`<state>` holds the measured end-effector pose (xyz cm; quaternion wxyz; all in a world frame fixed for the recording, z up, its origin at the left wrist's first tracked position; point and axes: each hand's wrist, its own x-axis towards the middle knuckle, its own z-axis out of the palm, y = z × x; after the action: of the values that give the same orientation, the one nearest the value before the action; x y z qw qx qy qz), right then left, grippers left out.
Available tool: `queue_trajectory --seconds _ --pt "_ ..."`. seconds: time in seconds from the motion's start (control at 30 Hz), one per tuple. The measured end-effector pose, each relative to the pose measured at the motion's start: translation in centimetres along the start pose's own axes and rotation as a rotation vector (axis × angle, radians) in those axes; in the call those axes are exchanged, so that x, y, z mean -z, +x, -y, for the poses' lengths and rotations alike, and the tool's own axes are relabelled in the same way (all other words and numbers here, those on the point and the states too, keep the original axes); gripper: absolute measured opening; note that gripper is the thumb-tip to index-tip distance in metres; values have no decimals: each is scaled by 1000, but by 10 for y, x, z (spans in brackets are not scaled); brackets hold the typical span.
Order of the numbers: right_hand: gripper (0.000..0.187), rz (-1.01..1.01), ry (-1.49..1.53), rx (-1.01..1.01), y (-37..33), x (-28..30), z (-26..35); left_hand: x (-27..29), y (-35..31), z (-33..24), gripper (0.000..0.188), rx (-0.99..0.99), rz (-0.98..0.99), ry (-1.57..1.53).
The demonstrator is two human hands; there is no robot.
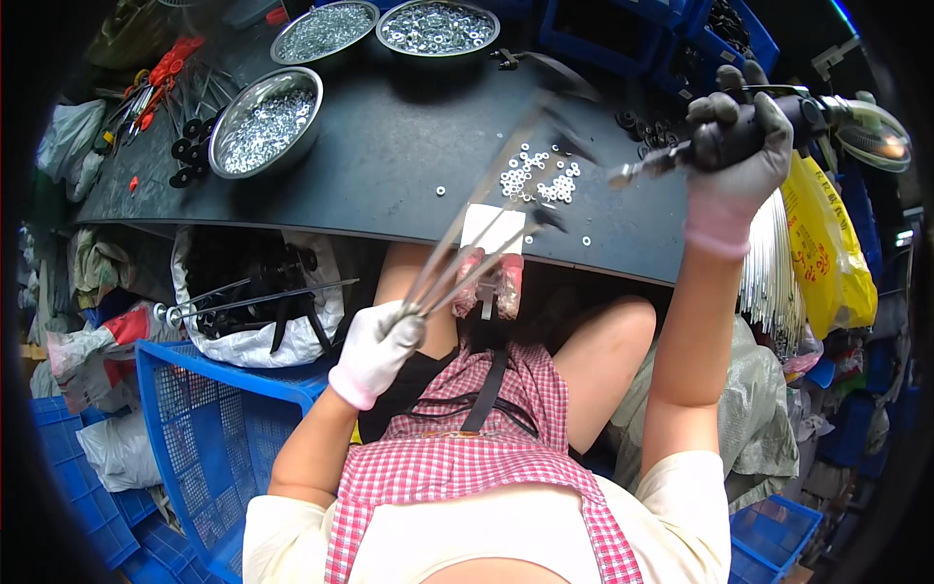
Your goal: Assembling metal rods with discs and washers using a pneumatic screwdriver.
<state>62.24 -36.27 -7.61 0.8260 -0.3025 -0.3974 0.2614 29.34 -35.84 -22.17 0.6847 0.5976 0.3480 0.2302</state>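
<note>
My left hand [379, 350], in a white glove with a pink cuff, is closed around several thin metal rods [457, 243]. They slant up and away over the table edge, and their dark far ends are smeared by motion. On the right, my gloved right hand [744, 170] grips a black power screwdriver [725, 136], raised above the table with its metal tip toward the left. Between the hands, a small white plate [493, 230] sits at the table edge above a pink-wrapped clamp [508, 284]. Loose washers [555, 185] lie beyond it.
Three metal bowls of small hardware, one nearest [266, 122], stand on the dark table [389, 146]. Orange-handled tools [165, 73] lie far left, blue bins [603, 34] at the back. A blue crate [209, 428] is at my left, a yellow bag [827, 243] at right.
</note>
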Motion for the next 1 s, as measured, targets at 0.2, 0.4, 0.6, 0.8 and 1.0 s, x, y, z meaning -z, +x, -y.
queue_trajectory --seconds 0.2,0.4,0.6,0.8,1.0 --pt "29 -299 -442 270 19 36 -80 11 -2 6 43 106 -216 -208" --pt "30 -258 -569 323 15 51 -134 19 -5 13 41 63 -245 -220" --pt "25 -271 -606 323 22 52 -145 26 -5 22 40 86 -272 -239" --pt "11 -204 -756 223 32 54 -148 22 -2 17 31 -4 -290 -278" --pt "11 -225 -753 197 21 51 -141 16 -2 23 26 31 -261 -231"
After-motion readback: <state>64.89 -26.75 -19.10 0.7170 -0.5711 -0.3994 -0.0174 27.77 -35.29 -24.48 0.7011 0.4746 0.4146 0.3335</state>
